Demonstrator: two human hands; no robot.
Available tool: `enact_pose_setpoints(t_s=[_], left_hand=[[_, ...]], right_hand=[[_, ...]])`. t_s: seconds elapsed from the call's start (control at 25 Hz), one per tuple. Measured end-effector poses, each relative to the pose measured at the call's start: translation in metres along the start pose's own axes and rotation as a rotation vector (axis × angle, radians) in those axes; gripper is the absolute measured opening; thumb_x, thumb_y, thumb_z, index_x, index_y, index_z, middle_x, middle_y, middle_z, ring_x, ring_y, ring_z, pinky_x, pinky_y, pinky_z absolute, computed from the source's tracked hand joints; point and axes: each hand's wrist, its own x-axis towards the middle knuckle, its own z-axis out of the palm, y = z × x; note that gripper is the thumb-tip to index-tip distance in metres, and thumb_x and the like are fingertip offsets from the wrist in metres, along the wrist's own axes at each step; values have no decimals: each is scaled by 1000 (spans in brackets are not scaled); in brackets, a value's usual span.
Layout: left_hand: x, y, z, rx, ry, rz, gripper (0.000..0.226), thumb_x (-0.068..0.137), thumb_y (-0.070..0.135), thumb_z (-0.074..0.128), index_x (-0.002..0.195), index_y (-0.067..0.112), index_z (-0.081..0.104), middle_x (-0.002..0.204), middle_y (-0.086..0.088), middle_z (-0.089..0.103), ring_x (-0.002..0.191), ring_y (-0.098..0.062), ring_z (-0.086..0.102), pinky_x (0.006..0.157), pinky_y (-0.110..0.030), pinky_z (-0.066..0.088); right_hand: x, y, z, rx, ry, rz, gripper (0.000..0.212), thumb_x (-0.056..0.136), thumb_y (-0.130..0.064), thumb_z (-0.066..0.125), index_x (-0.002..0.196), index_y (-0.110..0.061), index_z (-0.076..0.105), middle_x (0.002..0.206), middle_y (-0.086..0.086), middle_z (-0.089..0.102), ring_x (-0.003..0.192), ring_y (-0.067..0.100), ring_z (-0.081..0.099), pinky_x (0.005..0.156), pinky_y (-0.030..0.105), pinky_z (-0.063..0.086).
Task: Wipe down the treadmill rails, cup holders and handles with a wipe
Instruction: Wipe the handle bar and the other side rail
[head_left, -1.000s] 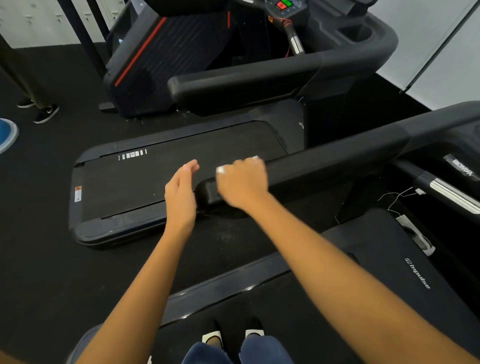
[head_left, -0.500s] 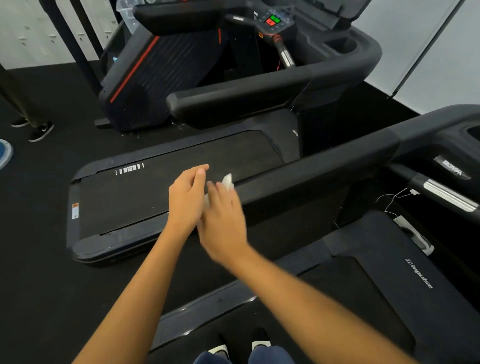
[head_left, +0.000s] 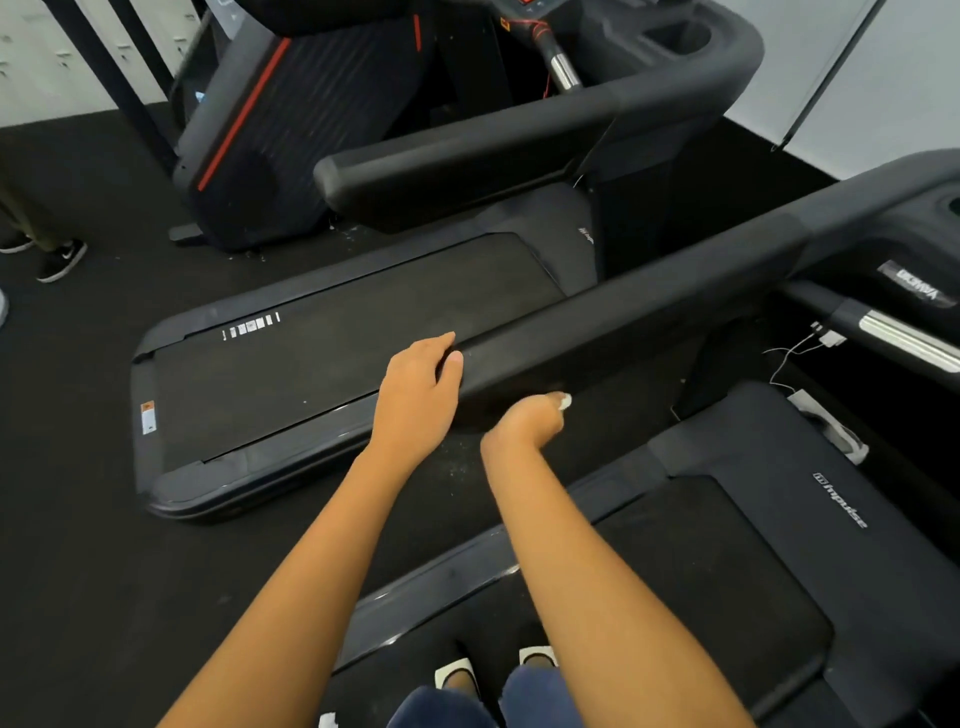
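While the left hand (head_left: 418, 397) wraps the rail (head_left: 649, 322) end, the right hand (head_left: 522, 423), wrist bent beneath, pinches the wipe (head_left: 565, 400).

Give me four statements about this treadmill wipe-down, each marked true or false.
1. The left hand holds the near end of the rail. True.
2. The right hand is on top of the rail. False: it is under the rail, at its lower side.
3. A white wipe shows in the right hand. True.
4. The person's feet stand on the floor. False: they stand on the belt of the near treadmill.
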Motion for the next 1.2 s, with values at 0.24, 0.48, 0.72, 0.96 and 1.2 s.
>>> enact_pose_setpoints(t_s=[0.24,0.48,0.72,0.96,1.2], left_hand=[[-2,-9,4,85,12,55,43,101,32,37,140,18,47,138,0,52,130,-18,43,110,-36,35],[-3,-11,2,87,-35,52,44,102,34,34,143,19,43,142,0,47,132,-20,39,109,-34,31],[-3,-11,2,86,-17,60,43,102,33,35,141,19,45,139,0,50,129,-19,42,106,-32,32],[-7,-10,1,89,-23,51,43,102,32,35,143,19,43,141,-1,48,130,-20,40,105,-31,31],[-6,-5,4,96,11,21,42,102,29,36,141,18,45,140,-3,48,128,-23,41,105,-35,33]], right_hand=[[-51,13,-2,131,-100,398,38,101,-39,32,123,-11,47,127,20,54,116,37,55,103,49,44],[-9,-7,-9,141,-29,405,47,100,-32,30,141,-13,42,143,15,46,131,36,43,111,50,34],[-51,7,-5,69,-85,603,38,101,-38,33,114,-6,48,118,23,58,114,43,55,91,52,47],[-43,-4,-5,138,-8,500,37,99,-32,39,123,-5,46,126,21,55,109,41,56,87,51,52],[-30,-17,-6,74,-22,480,46,96,-37,40,132,-9,45,130,22,51,119,45,49,99,60,41]])
